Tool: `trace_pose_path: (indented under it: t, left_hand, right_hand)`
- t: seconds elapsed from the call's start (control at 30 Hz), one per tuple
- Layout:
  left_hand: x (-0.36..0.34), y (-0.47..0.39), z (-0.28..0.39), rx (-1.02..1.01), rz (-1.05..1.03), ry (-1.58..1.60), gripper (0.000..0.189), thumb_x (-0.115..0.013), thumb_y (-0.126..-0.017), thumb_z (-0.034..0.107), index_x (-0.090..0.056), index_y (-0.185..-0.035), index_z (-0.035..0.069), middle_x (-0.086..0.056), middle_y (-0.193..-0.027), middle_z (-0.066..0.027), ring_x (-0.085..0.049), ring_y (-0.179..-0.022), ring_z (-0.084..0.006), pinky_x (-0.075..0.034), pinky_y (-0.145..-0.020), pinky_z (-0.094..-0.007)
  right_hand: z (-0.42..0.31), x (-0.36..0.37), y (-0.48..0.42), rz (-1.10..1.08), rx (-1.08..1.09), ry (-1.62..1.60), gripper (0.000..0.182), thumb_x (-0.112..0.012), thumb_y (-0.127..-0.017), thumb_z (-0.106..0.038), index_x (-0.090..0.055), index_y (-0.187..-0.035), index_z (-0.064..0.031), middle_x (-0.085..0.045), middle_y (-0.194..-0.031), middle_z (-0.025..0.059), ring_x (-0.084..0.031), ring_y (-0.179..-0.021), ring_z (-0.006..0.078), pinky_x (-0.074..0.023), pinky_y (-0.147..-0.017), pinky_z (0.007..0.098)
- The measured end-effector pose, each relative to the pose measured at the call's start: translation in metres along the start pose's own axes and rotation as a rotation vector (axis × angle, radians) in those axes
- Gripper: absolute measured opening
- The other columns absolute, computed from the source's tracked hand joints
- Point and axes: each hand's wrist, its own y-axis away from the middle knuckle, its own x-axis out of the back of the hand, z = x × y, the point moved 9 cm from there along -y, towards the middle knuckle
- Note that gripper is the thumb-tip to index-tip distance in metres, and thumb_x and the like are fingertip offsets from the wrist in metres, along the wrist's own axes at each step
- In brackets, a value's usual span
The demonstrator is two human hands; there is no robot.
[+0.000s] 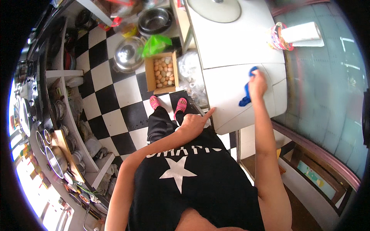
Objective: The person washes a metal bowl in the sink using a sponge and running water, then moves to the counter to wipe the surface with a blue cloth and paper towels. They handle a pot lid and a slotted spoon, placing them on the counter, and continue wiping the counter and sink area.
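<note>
Bunched in my right hand (258,85) is a blue cloth (245,99), pressed on the white tabletop (228,83) toward its far right side. One end of the cloth sticks out above the fingers and the rest trails below them. My left hand (194,123) is at the table's near left edge. Its index finger is stretched out and its tip touches the edge; the other fingers are curled or hidden, so I cannot see whether they grip anything. Thin dark seams cross the tabletop near the cloth.
A glass pot lid (215,10) lies farther up the table. A paper towel roll (302,33) rests by a red printed tub (279,37) near the window (323,72). On the checkered floor (127,89) are an egg carton box (150,75), a steel pot (128,53) and plastic bags (189,69).
</note>
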Motion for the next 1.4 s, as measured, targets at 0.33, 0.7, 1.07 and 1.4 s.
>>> trace_pose_path:
  t: [0.33,0.7,1.07,1.4]
  left_hand:
    - [-0.004,-0.002,-0.001,0.018,-0.001,-0.010,0.094,-0.062,-0.083,0.011,-0.006,-0.158,0.014,-0.064,-0.067,-0.0048,-0.065,-0.056,-0.0180,-0.048,-0.048,-0.0337]
    - [-0.005,-0.003,0.002,0.015,-0.001,-0.017,0.093,-0.061,-0.083,0.009,-0.005,-0.158,0.012,-0.065,-0.068,-0.0056,-0.065,-0.056,-0.0169,-0.049,-0.047,-0.0329]
    - [-0.013,-0.008,-0.004,0.005,0.023,-0.002,0.094,-0.061,-0.083,0.011,-0.005,-0.159,0.018,-0.067,-0.071,-0.0090,-0.067,-0.059,-0.0216,-0.051,-0.050,-0.0347]
    - [0.083,-0.066,-0.082,0.029,0.068,-0.215,0.087,-0.058,-0.088,0.008,-0.009,-0.158,0.026,-0.068,-0.073,-0.0102,-0.069,-0.066,-0.0271,-0.055,-0.062,-0.0413]
  right_hand:
    - [-0.053,0.008,0.052,-0.140,0.243,-0.222,0.014,-0.062,-0.081,-0.006,-0.061,-0.094,-0.0125,-0.065,-0.092,0.0089,-0.063,-0.092,0.0310,-0.0516,-0.075,0.0453]
    - [0.032,0.002,0.001,-0.094,0.064,0.054,0.013,-0.058,-0.088,-0.012,-0.065,-0.099,-0.0148,-0.065,-0.097,0.0090,-0.063,-0.092,0.0328,-0.0521,-0.075,0.0462]
    - [-0.098,0.012,0.106,-0.325,0.459,-0.302,0.021,-0.064,-0.079,-0.003,-0.066,-0.097,-0.0130,-0.062,-0.092,0.0071,-0.063,-0.089,0.0301,-0.0521,-0.077,0.0421]
    - [-0.094,0.004,0.075,-0.139,0.295,-0.252,0.023,-0.062,-0.083,-0.009,-0.062,-0.105,-0.0125,-0.059,-0.096,0.0096,-0.060,-0.093,0.0316,-0.0509,-0.076,0.0462]
